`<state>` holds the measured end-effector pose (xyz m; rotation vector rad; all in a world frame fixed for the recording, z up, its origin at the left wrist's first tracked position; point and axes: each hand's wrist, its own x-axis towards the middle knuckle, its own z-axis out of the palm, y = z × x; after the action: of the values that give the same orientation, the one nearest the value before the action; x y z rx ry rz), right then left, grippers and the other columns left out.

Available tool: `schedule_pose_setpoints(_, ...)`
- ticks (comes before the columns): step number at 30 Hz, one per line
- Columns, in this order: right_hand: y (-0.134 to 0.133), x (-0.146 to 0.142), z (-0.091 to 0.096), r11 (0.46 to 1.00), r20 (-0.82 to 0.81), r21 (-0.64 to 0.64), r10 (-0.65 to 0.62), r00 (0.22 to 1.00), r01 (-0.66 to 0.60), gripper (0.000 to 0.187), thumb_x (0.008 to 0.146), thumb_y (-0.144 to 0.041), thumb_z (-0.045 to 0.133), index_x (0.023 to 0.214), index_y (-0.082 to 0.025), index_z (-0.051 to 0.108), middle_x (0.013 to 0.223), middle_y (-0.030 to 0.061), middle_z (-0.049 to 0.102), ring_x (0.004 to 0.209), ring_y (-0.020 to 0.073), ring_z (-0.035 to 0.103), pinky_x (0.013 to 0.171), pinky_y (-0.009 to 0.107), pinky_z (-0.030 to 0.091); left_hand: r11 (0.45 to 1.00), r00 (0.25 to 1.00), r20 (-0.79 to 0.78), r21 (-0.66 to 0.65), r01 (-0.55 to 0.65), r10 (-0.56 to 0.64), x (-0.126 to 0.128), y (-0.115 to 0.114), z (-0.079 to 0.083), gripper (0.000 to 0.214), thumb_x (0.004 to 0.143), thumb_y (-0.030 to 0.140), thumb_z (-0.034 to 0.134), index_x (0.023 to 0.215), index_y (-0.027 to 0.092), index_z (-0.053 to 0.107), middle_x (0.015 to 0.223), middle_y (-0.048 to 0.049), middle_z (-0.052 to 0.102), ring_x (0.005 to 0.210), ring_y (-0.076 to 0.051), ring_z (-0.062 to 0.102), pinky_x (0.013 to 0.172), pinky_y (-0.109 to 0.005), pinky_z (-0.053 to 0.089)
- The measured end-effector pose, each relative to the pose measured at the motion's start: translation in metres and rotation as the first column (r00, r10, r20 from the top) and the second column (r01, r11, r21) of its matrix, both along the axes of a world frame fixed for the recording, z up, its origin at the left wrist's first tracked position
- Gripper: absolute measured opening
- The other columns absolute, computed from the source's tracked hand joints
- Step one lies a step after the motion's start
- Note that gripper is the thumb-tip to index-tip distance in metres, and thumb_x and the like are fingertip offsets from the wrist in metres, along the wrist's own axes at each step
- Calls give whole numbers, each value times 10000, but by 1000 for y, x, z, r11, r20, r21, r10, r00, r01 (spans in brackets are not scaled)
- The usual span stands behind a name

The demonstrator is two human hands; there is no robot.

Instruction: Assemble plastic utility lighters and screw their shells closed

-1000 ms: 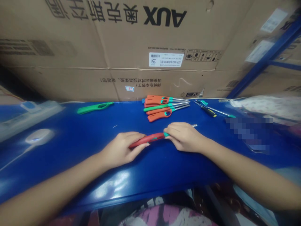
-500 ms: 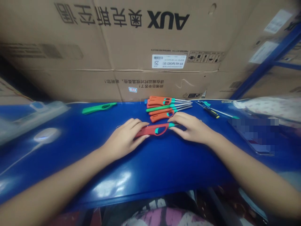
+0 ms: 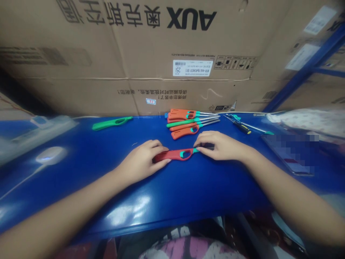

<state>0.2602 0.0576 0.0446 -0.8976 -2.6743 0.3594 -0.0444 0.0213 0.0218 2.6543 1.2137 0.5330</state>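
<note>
A red long-nosed gas lighter [image 3: 174,155] with a teal trigger and collar lies crosswise between my hands, low over the blue table. My left hand [image 3: 147,156] is closed around its handle end. At the teal collar, my right hand [image 3: 215,145] pinches with thumb and fingers; the metal tube is mostly hidden behind that hand. Just beyond is a pile of several lighters [image 3: 183,133], orange and green, their metal tubes pointing right. A green lighter body [image 3: 111,123] lies apart to the left, with no metal tube showing.
Screwdriver [image 3: 242,127] and a loose metal tube [image 3: 257,128] with teal ends lie right of the pile. A phone [image 3: 291,154], partly pixelated, is farther right, near a patterned cloth [image 3: 304,122]. A white round device [image 3: 54,155] with a cable sits left. Cardboard [image 3: 151,46] stands behind the table.
The red lighter has come slightly nearer to me and lower, still between both hands. My right-hand fingers have shifted around the collar, and the view has moved slightly.
</note>
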Motion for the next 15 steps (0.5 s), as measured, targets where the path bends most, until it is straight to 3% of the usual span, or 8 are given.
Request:
schedule_pose_setpoints(3,7,4,-4,992,-56,91,-79,995,84,178,938,-203,538,896,-183,710,925,68,731,862,195,661,803,321,486,1000,999,36,-28,8,-7,0,0,1,326,944,399,600,1175,183,680,1051,-75,646,912,-211,634,802,-341,534)
schedule_pose_setpoints(7,18,12,-7,926,-94,159,-332,939,344,119,881,-221,613,818,-204,713,877,45,744,817,203,669,748,309,474,999,998,59,-34,16,-14,0,-2,3,310,929,350,611,1169,167,678,1039,-75,644,874,-198,640,792,-328,537)
schedule_pose_setpoints(9,24,17,-7,846,-109,157,-497,861,509,114,850,-269,660,762,-209,700,810,35,729,748,199,650,689,296,455,999,998,64,-35,25,-23,0,-3,4,307,927,330,607,1172,161,676,1041,-76,644,871,-195,643,800,-325,539)
schedule_pose_setpoints(11,31,25,-5,730,-97,163,-658,747,664,163,828,-338,691,726,-212,675,783,36,711,743,208,639,671,298,444,999,997,64,-34,34,-31,1,-4,4,297,934,318,594,1165,152,680,1041,-81,645,880,-197,644,811,-328,542)
schedule_pose_setpoints(13,37,35,-3,608,-41,171,-782,622,776,206,827,-389,687,720,-215,657,843,52,709,844,235,644,728,316,457,999,998,58,-34,41,-39,1,-5,4,291,947,314,582,1160,145,687,1045,-91,645,906,-208,643,826,-343,545)
schedule_pose_setpoints(15,43,46,-1,527,38,164,-848,529,834,198,849,-373,651,736,-211,665,965,89,700,998,276,626,830,354,468,998,998,45,-40,40,-38,1,-5,4,283,954,308,582,1158,146,694,1051,-98,643,937,-223,640,844,-365,546)
